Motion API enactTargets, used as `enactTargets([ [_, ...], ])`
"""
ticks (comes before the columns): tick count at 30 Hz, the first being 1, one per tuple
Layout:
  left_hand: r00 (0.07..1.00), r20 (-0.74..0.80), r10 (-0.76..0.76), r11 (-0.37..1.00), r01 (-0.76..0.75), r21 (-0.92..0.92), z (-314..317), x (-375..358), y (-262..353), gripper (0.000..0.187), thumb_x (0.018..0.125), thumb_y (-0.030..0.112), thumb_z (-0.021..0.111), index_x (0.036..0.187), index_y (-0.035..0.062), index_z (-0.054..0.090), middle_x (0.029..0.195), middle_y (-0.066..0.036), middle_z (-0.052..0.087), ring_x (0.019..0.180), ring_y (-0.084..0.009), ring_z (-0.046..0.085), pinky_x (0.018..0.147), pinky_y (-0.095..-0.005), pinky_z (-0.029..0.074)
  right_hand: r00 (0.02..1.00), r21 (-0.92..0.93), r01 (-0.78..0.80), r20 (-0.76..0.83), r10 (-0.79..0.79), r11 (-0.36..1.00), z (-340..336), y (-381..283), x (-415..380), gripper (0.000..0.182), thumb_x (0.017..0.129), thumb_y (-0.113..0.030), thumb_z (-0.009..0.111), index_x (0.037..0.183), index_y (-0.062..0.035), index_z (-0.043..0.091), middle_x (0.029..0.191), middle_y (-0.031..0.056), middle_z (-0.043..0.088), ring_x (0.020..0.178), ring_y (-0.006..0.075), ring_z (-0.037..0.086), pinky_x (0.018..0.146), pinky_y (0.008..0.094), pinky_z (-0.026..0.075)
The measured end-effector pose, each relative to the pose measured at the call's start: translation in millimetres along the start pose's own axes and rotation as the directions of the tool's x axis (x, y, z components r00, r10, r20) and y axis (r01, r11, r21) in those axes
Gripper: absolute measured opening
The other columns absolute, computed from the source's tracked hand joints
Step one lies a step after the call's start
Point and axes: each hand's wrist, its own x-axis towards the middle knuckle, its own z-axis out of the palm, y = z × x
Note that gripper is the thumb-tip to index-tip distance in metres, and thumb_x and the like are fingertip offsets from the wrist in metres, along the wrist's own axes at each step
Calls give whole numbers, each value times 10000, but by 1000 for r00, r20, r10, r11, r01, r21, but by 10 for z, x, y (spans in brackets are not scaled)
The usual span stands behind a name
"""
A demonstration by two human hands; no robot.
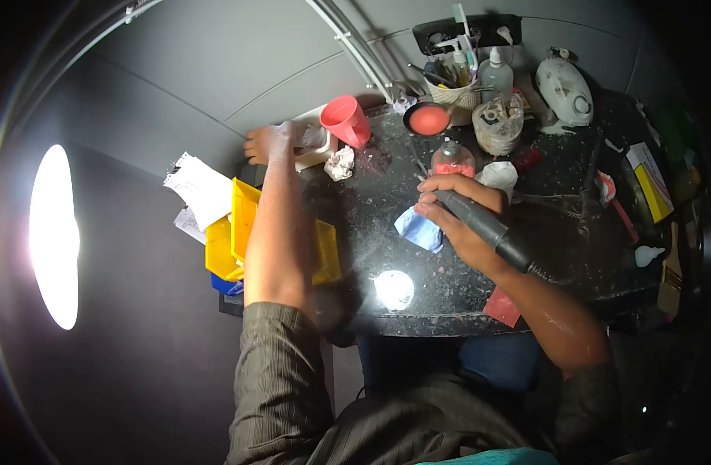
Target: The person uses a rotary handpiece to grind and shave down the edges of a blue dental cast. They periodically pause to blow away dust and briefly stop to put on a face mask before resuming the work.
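Note:
My right hand [465, 213] is wrapped round a black rotary handpiece [487, 229], whose thin tip points up and left. Close below its fingers lies a pale blue piece [420, 229] on the dark worktop [371, 256]. A clear jar with red contents [453, 160] stands just beyond that hand, beside a whitish lump [498, 178]. My left hand [264, 145] reaches to the far left edge of the worktop, next to a white tray [315, 157]. Its fingers show only in part, and what they touch is hidden.
A pink cup [345, 122] and crumpled tissue [340, 163] stand near the tray. Yellow bins [245, 218] lie under my left forearm. At the back are a holder with brushes [455, 94], a red dish [429, 119] and a stained white device [565, 91].

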Motion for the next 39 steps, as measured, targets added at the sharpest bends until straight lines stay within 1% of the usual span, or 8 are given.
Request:
enactTargets([
  [4, 972, 232, -40, 998, 26, 65, -14, 202, -80, 1020, 740, 474, 819, 1472, -34, 322, 1484, -227, 486, 1378, -335, 487, 1148, -465, 356, 999, 6, 42, -35, -42, 999, -3, -18, 6, 206, 864, -64, 779, 1052, -38, 699, 806, 109, 729, 744, 144, 705, 674, 274, 534],
  [8, 923, 384, -38, 995, 69, -68, 165, 478, -228, 1029, 730, 343, 884, 1463, -65, 290, 1455, -233, 525, 1340, -350, 535, 1120, -399, 437, 994, -25, 91, -64, -93, 996, -19, -30, 30, 200, 854, -76, 790, 1030, -48, 698, 787, 97, 720, 735, 150, 705, 664, 279, 530],
  [16, 943, 333, 18, 996, 12, -87, -5, 355, -228, 1018, 734, 320, 882, 1460, -52, 272, 1386, -274, 562, 1299, -364, 568, 1101, -401, 455, 998, 66, 3, -58, 1, 998, -59, -76, 72, 220, 836, 3, 793, 1031, 3, 692, 877, 86, 733, 846, 127, 707, 804, 253, 549],
  [19, 932, 361, 39, 993, 5, -120, -175, 194, -210, 993, 744, 303, 874, 1464, -40, 284, 1387, -273, 564, 1296, -366, 572, 1098, -405, 459, 985, 5, 137, -102, -136, 991, -64, -23, 96, 197, 848, -32, 795, 1022, -28, 704, 809, 76, 721, 663, 91, 660, 604, 232, 512],
  [26, 945, 314, 93, 989, -52, -137, -21, 353, -286, 925, 744, 261, 869, 1440, -45, 343, 1369, -263, 586, 1276, -373, 591, 1080, -413, 473, 993, 35, 79, -91, -75, 996, -77, -27, 99, 216, 835, -21, 798, 1031, -37, 708, 795, 63, 724, 614, 61, 616, 523, 201, 461],
  [32, 917, 388, 98, 983, -29, -180, 189, 556, -350, 925, 742, 259, 881, 1427, -62, 347, 1359, -269, 590, 1260, -376, 601, 1083, -417, 471, 982, -8, 162, -100, -162, 987, -81, 20, 119, 211, 836, -13, 796, 1027, -28, 705, 794, 71, 729, 673, 92, 658, 610, 226, 505],
  [34, 926, 364, 96, 984, -34, -174, -42, 319, -275, 930, 754, 255, 880, 1429, -67, 326, 1347, -271, 596, 1248, -380, 609, 1079, -418, 476, 999, 70, 36, -43, -33, 997, -99, -19, 103, 200, 845, 17, 776, 1023, 10, 685, 914, 100, 716, 981, 156, 668, 880, 279, 520],
  [39, 938, 336, 87, 987, -36, -156, 33, 368, -295, 972, 764, 272, 878, 1449, -61, 275, 1337, -275, 602, 1240, -381, 614, 1067, -412, 487, 995, 47, 92, -44, -90, 995, -83, 35, 108, 202, 849, 20, 772, 1027, 16, 678, 936, 106, 704, 958, 150, 678, 865, 270, 528],
])
